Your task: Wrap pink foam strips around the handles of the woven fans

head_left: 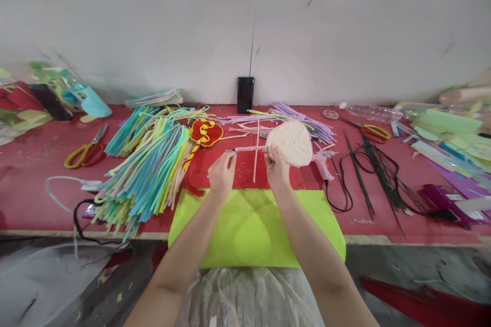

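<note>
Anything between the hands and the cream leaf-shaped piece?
Nothing visible: the right hand grips the cream leaf-shaped piece by its left edge; the left hand pinches the pink stem at its left end.

The person has bare forearms (194,235) and wears a whitish, gathered garment (251,299), perhaps eyelet-patterned.

This looks like a craft workshop. A long red table (30,184) has bunches of bright fuzzy sticks (143,168), scissors (82,154) with red and yellow handles, a pink glue gun (322,166) and a fuzzy red-and-yellow shape (199,135).
</note>
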Demonstrator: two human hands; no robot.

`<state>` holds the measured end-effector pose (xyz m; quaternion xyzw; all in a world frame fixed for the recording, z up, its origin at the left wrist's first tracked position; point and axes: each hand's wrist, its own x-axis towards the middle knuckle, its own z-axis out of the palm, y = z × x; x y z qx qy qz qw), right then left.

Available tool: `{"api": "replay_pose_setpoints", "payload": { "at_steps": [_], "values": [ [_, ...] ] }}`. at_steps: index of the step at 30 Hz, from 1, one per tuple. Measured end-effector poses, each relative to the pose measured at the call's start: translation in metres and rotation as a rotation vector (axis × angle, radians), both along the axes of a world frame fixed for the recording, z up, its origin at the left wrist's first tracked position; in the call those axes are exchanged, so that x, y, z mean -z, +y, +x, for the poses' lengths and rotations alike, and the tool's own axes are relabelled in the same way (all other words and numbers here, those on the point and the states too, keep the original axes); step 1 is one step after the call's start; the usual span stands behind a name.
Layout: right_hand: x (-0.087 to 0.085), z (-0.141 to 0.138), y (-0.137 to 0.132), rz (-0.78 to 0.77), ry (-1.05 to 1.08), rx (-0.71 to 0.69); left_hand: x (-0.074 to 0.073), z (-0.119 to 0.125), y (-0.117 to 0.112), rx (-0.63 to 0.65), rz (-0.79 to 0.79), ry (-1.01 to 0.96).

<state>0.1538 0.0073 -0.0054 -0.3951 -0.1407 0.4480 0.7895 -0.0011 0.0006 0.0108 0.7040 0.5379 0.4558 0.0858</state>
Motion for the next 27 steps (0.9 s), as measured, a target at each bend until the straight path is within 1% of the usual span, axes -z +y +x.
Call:
{"api": "replay_pose_setpoints", "payload": {
  "at_steps": [5, 10, 13, 18, 20, 22, 25, 27],
  "values": [
    [0.006, 0.004, 0.004, 0.007, -0.009, -0.007, 0.003, 0.002, -0.001, 0.095, 0.016, -0.128],
    [0.008, 0.008, 0.006, 0.005, 0.075, -0.004, 0.005, 0.005, -0.003, 0.205, -0.007, -0.31],
    [0.007, 0.01, 0.006, 0.016, 0.122, -0.022, 0.003, 0.005, -0.001, 0.246, -0.073, -0.393],
    [0.003, 0.015, 0.004, 0.015, 0.121, -0.066, 0.0, 0.001, 0.006, 0.273, -0.259, -0.482],
    [0.001, 0.019, 0.004, 0.019, 0.128, -0.085, -0.001, -0.003, 0.009, 0.317, -0.308, -0.49],
    [-0.001, 0.024, 0.004, 0.018, 0.111, -0.132, -0.002, -0.007, 0.011, 0.385, -0.335, -0.472],
    [-0.004, 0.036, 0.003, 0.015, 0.05, -0.224, -0.005, -0.012, 0.011, 0.473, -0.353, -0.388],
    [-0.007, 0.043, 0.001, 0.025, 0.008, -0.247, -0.008, -0.014, 0.011, 0.538, -0.375, -0.313]
  ]
}}
